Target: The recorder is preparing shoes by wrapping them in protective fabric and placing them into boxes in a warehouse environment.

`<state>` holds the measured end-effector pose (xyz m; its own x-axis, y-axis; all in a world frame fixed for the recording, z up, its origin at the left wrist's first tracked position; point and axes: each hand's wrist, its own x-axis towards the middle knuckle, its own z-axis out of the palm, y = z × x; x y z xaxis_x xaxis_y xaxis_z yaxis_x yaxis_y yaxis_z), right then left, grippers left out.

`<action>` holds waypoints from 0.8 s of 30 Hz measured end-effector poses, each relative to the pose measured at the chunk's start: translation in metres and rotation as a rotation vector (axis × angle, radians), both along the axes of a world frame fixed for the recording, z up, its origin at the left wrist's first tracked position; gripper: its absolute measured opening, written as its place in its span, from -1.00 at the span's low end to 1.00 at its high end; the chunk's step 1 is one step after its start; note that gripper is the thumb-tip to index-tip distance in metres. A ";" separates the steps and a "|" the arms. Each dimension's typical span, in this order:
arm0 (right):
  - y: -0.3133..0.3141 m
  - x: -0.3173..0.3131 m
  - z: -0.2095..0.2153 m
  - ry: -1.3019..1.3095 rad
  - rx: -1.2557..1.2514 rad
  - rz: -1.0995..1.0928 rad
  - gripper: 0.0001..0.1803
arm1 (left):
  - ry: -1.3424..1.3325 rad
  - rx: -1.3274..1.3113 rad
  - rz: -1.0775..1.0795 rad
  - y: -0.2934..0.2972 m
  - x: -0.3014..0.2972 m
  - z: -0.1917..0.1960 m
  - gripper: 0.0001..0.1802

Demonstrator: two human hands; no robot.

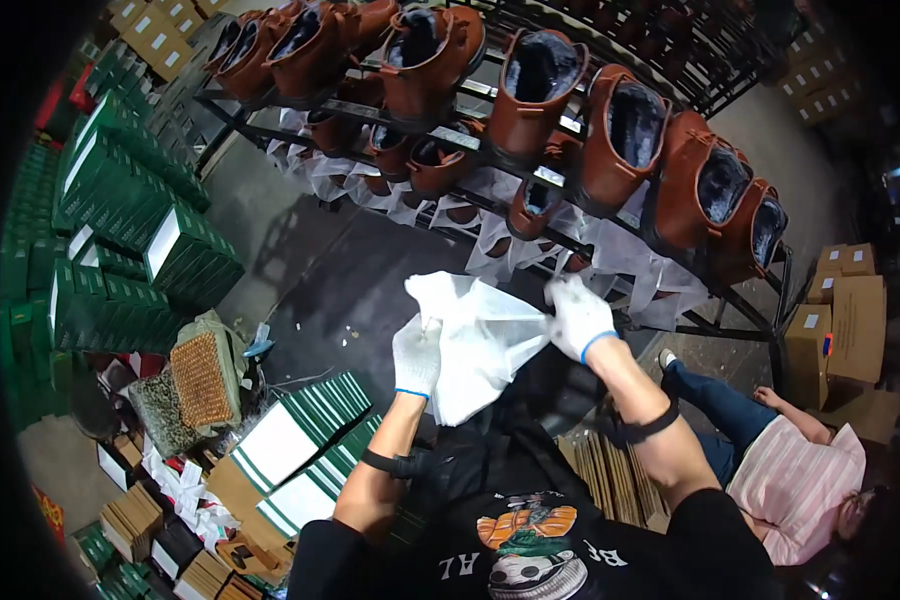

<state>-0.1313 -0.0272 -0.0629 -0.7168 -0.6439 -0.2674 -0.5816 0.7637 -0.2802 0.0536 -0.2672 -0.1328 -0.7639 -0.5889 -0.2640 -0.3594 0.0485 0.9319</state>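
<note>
A thin, crumpled white sheet (pixel 480 345) is stretched between my hands in front of my body; whether it is a flat piece or a bag I cannot make out. My left hand (pixel 416 358), in a white knit glove with a blue cuff, is closed on its left side. On the right, my right hand (pixel 578 315), gloved the same way, pinches the sheet's edge and pulls it into folds. Beyond my hands, brown leather shoes (pixel 621 140) with dark fluffy linings stand along a black metal rack (pixel 450 140). Similar thin white material (pixel 630 265) wraps shoes on its lower level.
Green shoe boxes (pixel 115 190) are stacked high at the left. More green-and-white boxes (pixel 295 440), a beaded seat cushion (pixel 203 378) and cardboard lie at the lower left. A person in a pink striped shirt (pixel 795 480) sits at the right, near brown cartons (pixel 850 320).
</note>
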 end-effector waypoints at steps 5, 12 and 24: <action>-0.080 -0.111 -0.015 0.005 -0.134 -0.355 -0.44 | -0.124 -0.171 -0.056 0.014 -0.027 0.028 -0.58; -0.034 0.048 0.123 -0.521 -0.686 -0.527 -0.67 | -0.115 -0.128 0.079 -0.035 0.006 -0.003 -0.57; -0.066 0.095 0.123 -0.120 -0.230 0.467 -0.75 | 0.082 -0.240 -0.330 -0.039 -0.018 0.050 -0.67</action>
